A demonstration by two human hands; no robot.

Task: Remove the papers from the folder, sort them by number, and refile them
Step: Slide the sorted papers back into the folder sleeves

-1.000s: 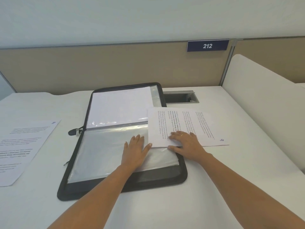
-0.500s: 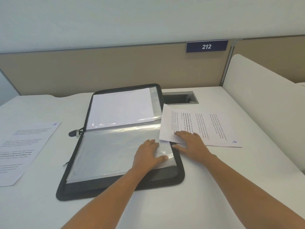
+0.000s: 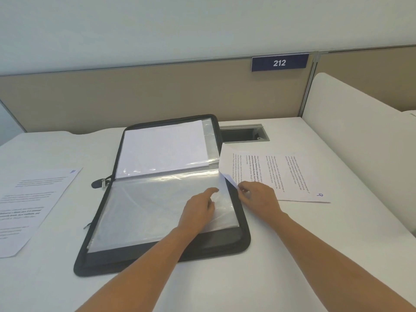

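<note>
The black zip-around fabric folder is laid open at the middle of the white desk. Its near clear plastic sleeve is touched by the left hand, forefinger stretched out; whether the film is pinched cannot be told. The raised corner of the white printed sheet marked 9, just beside the folder's right edge, is pinched by the right hand. That thin corner could be creased or torn if tugged hard, and the slick sleeve dragged askew. A second printed sheet is seen at the desk's left edge, a grey cable recess at the rear. The desk is backed by a beige partition bearing a blue plate numbered 212, with a white side panel along the right edge.
</note>
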